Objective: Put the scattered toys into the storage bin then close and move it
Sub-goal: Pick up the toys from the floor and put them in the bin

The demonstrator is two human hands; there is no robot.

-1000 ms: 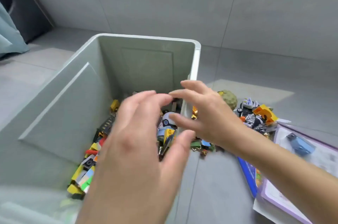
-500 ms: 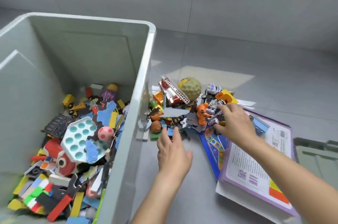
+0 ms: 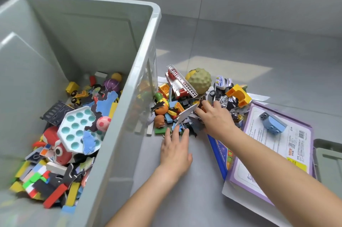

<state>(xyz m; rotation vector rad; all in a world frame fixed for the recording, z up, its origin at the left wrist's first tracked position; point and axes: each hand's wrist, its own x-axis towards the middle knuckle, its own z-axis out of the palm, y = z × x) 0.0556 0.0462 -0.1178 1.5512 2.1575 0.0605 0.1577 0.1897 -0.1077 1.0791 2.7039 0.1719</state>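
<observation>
A grey-green storage bin [image 3: 146, 45] stands open on the left with many toys on its bottom. To its right a heap of toys [image 3: 177, 108] lies on the floor: a red fire truck with a ladder [image 3: 180, 83], a bumpy green ball [image 3: 200, 80], small cars, blocks and flat puzzle pieces. My left hand [image 3: 175, 146] lies at the near edge of the heap, fingers straight on the small pieces. My right hand [image 3: 214, 119] reaches into the heap with curled fingers and lifts a flat grey puzzle piece [image 3: 186, 114] on edge.
A purple box [image 3: 288, 145] with a blue block [image 3: 273, 123] on it lies at the right, over a blue book [image 3: 219, 150] and white paper. The grey-green bin lid [image 3: 328, 160] shows at the right edge. Grey tiled floor and wall surround everything.
A second ago both hands hung over the bin. They have come down to the floor heap; since half a second ago my right hand shifted left and tipped up the flat grey piece.
</observation>
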